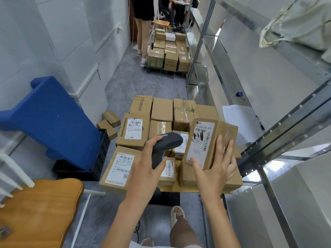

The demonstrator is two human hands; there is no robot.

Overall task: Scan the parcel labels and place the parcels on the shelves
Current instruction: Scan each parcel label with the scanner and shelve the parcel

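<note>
Two hands work at centre frame: our left hand (143, 169) grips the scanner (165, 145), our right hand (215, 167) holds a parcel (209, 142) tilted, label facing us. Below them we see stacked boxes (132, 129); shelves (268, 86) fill the right side.

small print on held parcel (210, 143) label unreadable, scanner (165, 146) handle hidden in left hand (145, 169), wooden chair (35, 212) cut off at bottom-left edge, far cartons (168, 51) too small to read
</note>
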